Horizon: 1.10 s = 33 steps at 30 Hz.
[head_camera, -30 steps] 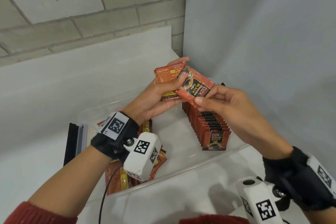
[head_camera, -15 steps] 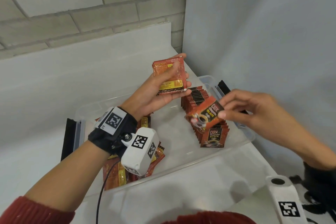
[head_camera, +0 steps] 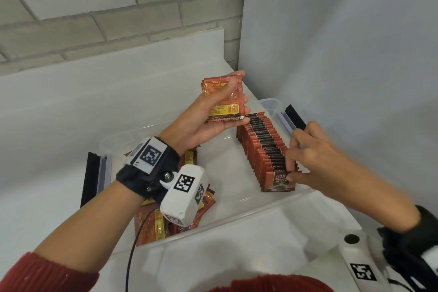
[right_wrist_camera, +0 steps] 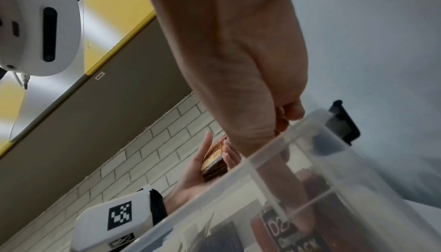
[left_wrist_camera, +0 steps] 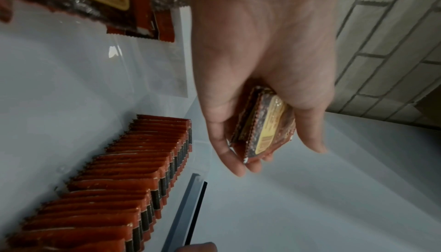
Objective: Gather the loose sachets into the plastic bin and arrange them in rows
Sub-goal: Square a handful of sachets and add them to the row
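A clear plastic bin holds a long row of upright red-and-black sachets along its right side. My right hand reaches down at the row's near end and pinches the front sachet between thumb and fingertips. My left hand hovers above the bin's far side, gripping a small stack of sachets, yellow label up. The wrist views show the same stack and row. A loose pile of sachets lies in the bin's left part, partly hidden by my left wrist.
Black latch handles sit on the bin's left end and right end. A brick wall stands behind and a grey panel is close on the right. The bin rests on a white surface.
My right hand took one sachet from the left hand's stack, carried it down and right, and now holds it against the row's near end. The left hand stayed raised with the stack.
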Tool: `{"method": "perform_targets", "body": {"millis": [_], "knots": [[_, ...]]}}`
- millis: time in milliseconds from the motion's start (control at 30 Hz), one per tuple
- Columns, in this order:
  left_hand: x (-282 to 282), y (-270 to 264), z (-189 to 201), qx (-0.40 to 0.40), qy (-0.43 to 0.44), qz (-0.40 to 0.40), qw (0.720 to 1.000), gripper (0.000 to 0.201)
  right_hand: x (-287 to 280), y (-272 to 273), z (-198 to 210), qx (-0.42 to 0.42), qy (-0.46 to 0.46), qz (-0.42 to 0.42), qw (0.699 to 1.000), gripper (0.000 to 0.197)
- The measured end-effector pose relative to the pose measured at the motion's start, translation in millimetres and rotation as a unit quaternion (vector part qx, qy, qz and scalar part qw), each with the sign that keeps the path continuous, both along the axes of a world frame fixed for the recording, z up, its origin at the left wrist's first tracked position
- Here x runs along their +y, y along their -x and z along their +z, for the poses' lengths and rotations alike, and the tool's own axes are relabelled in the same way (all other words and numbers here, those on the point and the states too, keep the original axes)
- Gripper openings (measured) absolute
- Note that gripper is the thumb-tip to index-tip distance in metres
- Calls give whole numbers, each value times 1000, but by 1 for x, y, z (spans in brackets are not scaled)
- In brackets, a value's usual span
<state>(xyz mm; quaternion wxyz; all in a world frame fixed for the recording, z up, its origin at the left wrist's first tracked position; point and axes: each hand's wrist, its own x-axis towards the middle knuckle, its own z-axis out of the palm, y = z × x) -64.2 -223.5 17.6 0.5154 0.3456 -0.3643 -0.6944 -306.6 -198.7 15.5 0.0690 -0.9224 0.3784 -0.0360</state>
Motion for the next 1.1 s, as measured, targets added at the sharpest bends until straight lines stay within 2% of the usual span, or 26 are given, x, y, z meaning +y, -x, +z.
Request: {"method": "perform_targets", "body": {"millis": [133, 300, 433, 500, 600, 667, 767, 933, 1100], "knots": [[1, 2, 3, -2, -2, -3, 1000, 43, -3, -2, 2, 43, -14, -12, 999, 25], [2, 1, 3, -7, -5, -2, 1000, 46, -2, -9, 11, 80, -18, -7, 997, 28], [2, 1, 2, -6, -4, -2, 1000, 45, 1, -12, 21, 95, -59, -12, 994, 33], [2, 1, 3, -10, -6, 1, 1000, 42, 5, -15, 24, 92, -71, -7, 993, 26], [3, 2, 3, -11, -6, -1, 1000, 40, 9, -18, 26, 34, -135, 12, 990, 5], [3, 2, 4, -11, -8, 1, 1000, 39, 12, -18, 25, 13, -214, 27, 976, 21], [4, 3, 5, -12, -9, 1, 1000, 41, 16, -22, 22, 95, -310, 0, 946, 47], [3, 4, 4, -7, -14, 4, 1000, 45, 16, -26, 15, 143, -317, -62, 936, 65], [4, 5, 6, -16, -16, 8, 1000, 32, 16, -27, 12, 147, -322, -84, 931, 70]]}}
